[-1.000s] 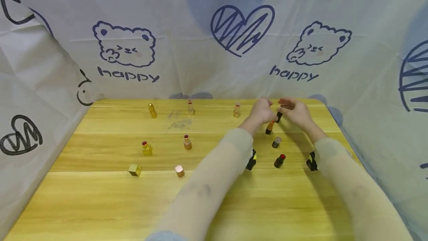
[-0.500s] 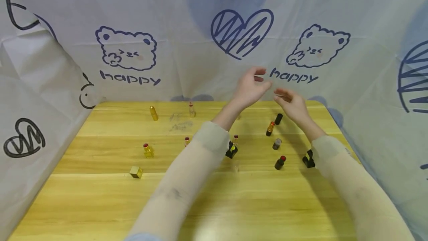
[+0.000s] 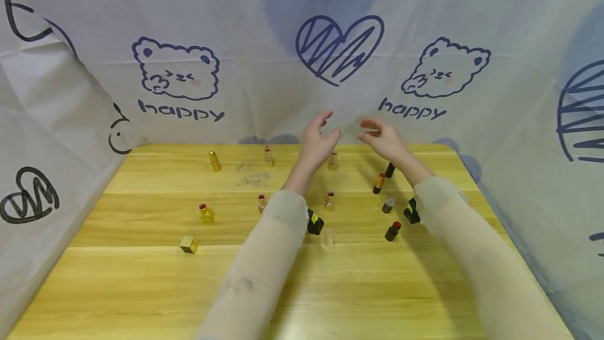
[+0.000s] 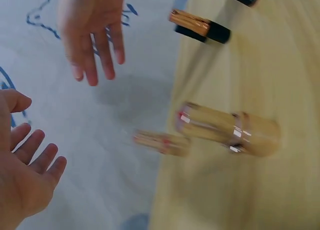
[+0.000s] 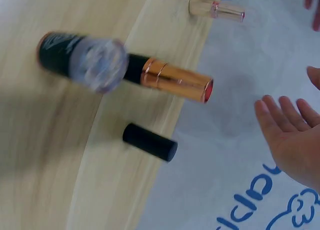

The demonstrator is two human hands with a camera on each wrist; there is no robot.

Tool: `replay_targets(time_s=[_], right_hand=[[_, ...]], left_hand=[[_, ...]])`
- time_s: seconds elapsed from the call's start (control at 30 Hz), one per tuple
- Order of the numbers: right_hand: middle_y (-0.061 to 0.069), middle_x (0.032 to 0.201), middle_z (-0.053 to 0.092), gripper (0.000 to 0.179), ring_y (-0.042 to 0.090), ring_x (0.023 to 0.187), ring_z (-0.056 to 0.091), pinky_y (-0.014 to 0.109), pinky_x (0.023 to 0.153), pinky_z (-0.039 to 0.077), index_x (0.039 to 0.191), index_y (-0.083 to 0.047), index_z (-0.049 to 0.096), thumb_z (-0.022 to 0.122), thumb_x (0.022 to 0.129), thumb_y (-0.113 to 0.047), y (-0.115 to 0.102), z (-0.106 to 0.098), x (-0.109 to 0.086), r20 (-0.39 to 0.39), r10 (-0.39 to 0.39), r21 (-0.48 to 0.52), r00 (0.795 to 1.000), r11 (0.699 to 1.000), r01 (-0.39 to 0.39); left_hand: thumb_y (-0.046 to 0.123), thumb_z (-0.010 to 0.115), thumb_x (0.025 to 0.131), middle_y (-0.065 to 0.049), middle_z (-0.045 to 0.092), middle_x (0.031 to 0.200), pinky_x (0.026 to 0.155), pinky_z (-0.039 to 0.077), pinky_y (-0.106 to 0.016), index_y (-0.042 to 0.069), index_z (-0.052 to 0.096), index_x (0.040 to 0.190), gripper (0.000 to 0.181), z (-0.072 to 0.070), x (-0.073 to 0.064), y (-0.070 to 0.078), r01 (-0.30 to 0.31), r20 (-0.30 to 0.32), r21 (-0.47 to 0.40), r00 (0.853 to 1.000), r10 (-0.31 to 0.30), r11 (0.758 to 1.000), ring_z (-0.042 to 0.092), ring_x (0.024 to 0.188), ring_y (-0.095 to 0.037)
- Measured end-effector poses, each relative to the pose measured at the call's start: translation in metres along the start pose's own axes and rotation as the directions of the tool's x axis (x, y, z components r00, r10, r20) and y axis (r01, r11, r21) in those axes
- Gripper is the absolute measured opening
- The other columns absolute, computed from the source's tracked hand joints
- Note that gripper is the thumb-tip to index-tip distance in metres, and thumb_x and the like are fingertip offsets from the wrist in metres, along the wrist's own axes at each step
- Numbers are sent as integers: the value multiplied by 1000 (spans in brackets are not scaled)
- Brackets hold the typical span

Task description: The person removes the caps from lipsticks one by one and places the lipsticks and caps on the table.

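My left hand [image 3: 317, 143] and right hand [image 3: 386, 140] hang over the table's back edge, fingers apart and holding nothing. Between them, a little lower in the head view, stands a pale-gold lipstick [image 3: 333, 161]; a second clear-and-gold lipstick [image 3: 329, 202] stands nearer the front. Below my right hand are an uncapped orange-gold lipstick [image 3: 379, 183] with a black base and its neighbour, a black cap [image 3: 389, 170]. In the right wrist view the black cap [image 5: 150, 142] stands apart from my open fingers [image 5: 282, 115].
Toward the front right stand a dark container with a clear top [image 3: 388, 205] and a black red-tipped lipstick [image 3: 392, 231]. A clear cap [image 3: 329, 237] is near the middle. Gold lipstick [image 3: 206, 213], gold cube cap [image 3: 189, 244] and bullet-shaped gold tube [image 3: 214, 161] occupy the left.
The right hand has let go of the black cap, which now stands on the table. Both hands rose away from it, then moved left toward the pale-gold lipstick at the back.
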State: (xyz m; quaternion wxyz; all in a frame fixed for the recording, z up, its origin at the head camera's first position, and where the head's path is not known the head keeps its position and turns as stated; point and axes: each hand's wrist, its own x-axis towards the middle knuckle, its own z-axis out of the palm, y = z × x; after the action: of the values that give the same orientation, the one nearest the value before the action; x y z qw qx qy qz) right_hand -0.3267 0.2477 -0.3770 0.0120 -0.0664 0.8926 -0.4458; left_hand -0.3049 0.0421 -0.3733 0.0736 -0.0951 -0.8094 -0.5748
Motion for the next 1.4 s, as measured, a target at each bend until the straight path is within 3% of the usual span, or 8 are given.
replay_targets(time_s=[0.27,0.47,0.53,0.87,1.03,1.17,1.27,1.4], right_hand=[[21,160,43,60,41,145,42,51,118,41,157,2,38,60,106,-21,-15,23,13,135,82,-50,987,996,-76],[26,156,45,60,41,142,46,49,116,44,155,8,37,60,104,-13,-22,43,17,208,121,17,971,992,-127],[28,155,45,60,42,140,47,49,115,45,154,9,37,60,103,-11,-23,50,17,223,130,34,966,989,-142],[28,149,50,62,39,132,53,53,113,46,154,10,38,60,98,-5,-29,76,20,274,208,65,939,970,-234],[26,151,48,67,27,115,60,49,108,49,155,11,36,63,94,2,-28,82,23,283,266,61,921,954,-295],[24,141,54,57,20,98,60,39,98,54,146,13,46,62,92,7,-25,86,27,238,303,34,923,947,-320],[24,138,56,50,22,100,60,38,98,56,139,14,53,65,92,8,-25,86,28,203,315,10,927,946,-324],[27,143,57,46,33,117,62,44,106,54,138,14,56,66,94,7,-27,87,26,190,306,7,933,950,-313]], left_hand=[[19,64,102,-9,46,159,113,46,-49,12,48,156,56,0,0,-47,159,36,20,987,-160,987,43,146,-32],[16,66,100,-12,46,160,105,51,-47,11,47,157,60,5,-2,-73,291,66,63,953,-295,955,51,137,-34],[16,67,99,-11,48,159,108,50,-45,11,48,156,61,7,-3,-78,323,69,72,942,-328,944,51,138,-33],[13,68,98,-12,48,159,117,43,-44,8,48,155,61,10,-6,-93,374,76,77,922,-380,924,44,146,-31],[12,68,98,-12,48,159,117,43,-42,7,47,156,62,13,-6,-93,380,83,69,919,-385,922,44,146,-31],[12,68,98,-12,47,159,117,43,-41,7,47,156,62,14,-7,-92,378,86,77,919,-384,923,43,146,-30],[12,68,97,-12,48,159,118,42,-41,7,48,155,61,14,-9,-90,371,81,82,923,-377,925,44,146,-31],[8,69,96,-13,49,158,119,41,-41,6,49,154,61,13,-10,-89,362,74,83,927,-368,929,44,146,-31]])
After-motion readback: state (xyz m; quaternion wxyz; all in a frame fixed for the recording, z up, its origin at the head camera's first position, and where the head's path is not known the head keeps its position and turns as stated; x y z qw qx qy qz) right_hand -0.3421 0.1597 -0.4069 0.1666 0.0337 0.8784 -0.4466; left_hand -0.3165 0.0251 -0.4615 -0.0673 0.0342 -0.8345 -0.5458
